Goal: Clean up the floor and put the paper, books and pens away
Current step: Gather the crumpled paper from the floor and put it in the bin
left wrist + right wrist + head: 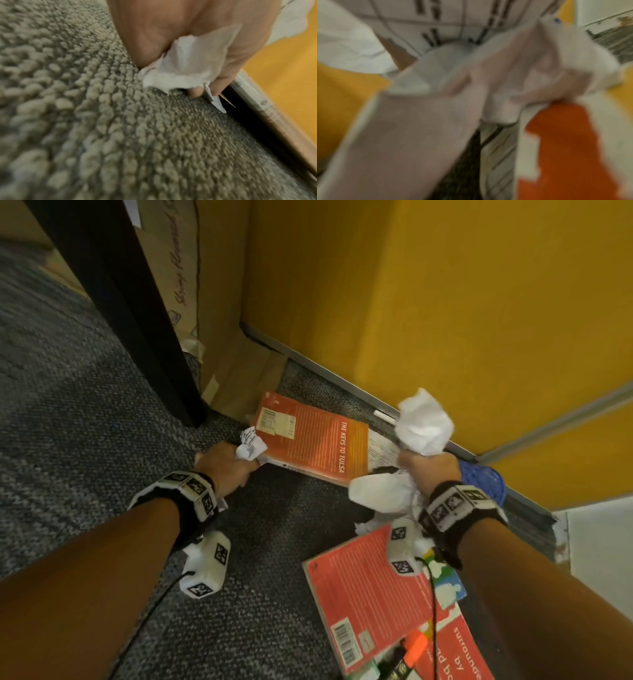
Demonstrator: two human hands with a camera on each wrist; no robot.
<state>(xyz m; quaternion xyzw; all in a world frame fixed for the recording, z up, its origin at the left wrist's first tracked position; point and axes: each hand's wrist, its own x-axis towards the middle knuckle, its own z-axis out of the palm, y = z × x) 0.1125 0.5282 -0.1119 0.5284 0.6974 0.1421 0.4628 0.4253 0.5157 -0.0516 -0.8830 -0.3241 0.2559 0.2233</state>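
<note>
My left hand (222, 465) grips a small crumpled paper (251, 445) low over the grey carpet (85, 392), touching the near corner of an orange book (311, 440) that lies flat. The left wrist view shows the curled fingers (197, 93) around the same white paper (185, 65). My right hand (430, 470) clutches a bigger bunch of crumpled white paper (424, 422), which sticks out above and below the fist. In the blurred right wrist view that paper (436, 108) fills most of the picture. A red book (370, 587) lies under my right forearm.
A yellow partition wall (445, 302) runs along the right, with a metal base rail. A black furniture leg (144, 320) and cardboard box (219, 302) stand behind. A printed sheet (382, 451), a blue object (486, 477), an orange marker (414, 645) and more books lie by the wall.
</note>
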